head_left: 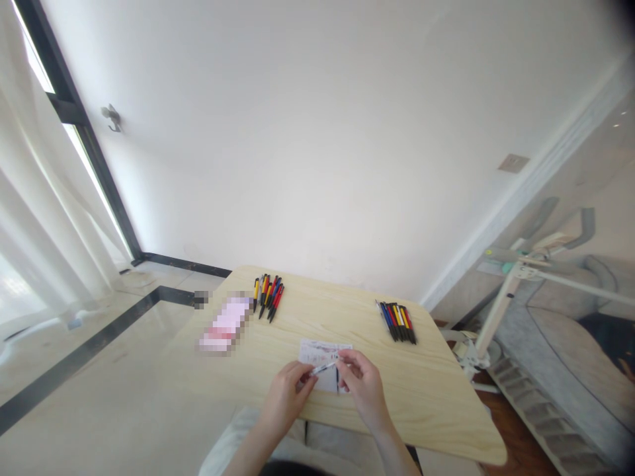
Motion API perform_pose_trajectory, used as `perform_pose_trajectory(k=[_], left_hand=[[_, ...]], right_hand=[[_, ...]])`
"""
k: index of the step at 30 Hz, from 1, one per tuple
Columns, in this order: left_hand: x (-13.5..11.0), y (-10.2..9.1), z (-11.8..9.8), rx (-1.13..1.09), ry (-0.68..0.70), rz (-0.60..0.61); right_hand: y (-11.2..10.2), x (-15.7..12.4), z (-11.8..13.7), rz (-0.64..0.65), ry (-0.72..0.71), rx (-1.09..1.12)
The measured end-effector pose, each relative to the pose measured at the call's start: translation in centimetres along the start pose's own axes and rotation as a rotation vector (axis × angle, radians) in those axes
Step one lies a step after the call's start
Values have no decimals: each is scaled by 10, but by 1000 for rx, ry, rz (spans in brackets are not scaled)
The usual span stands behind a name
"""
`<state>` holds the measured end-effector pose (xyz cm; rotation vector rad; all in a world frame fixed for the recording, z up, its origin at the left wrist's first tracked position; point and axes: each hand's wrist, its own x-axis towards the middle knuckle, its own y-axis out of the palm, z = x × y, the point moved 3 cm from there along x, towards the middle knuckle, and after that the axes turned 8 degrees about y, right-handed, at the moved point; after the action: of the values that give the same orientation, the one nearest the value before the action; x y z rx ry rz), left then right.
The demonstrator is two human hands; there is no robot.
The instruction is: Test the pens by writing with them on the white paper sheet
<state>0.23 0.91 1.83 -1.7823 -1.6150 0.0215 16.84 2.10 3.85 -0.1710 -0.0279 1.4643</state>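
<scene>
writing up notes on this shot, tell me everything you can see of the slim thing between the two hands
The slim, pen-like piece looks whitish or clear with dark marks, perhaps plastic. It slants slightly, its right end higher in the picture, over the printed white paper. The left hand pinches one end; the right hand is at the other, its grip unclear. Finer parts are too small to tell.

My left grip (288, 390) and right grip (363, 385) are bare hands, my forearms (258, 441) bare too. Pale off-white cloth (229, 437) covers my lap; the dark, rounded patch (292, 469) between is too blurred to name.
</scene>
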Motion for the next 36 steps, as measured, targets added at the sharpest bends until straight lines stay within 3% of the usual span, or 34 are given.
perform_pose_trajectory(k=[13,36], left_hand=[[0,0,0,24,14,8],[-1,1,2,10,-10,34]], right_hand=[[-2,-1,10,-10,-40,-35],[0,-6,38,14,-233,-394]])
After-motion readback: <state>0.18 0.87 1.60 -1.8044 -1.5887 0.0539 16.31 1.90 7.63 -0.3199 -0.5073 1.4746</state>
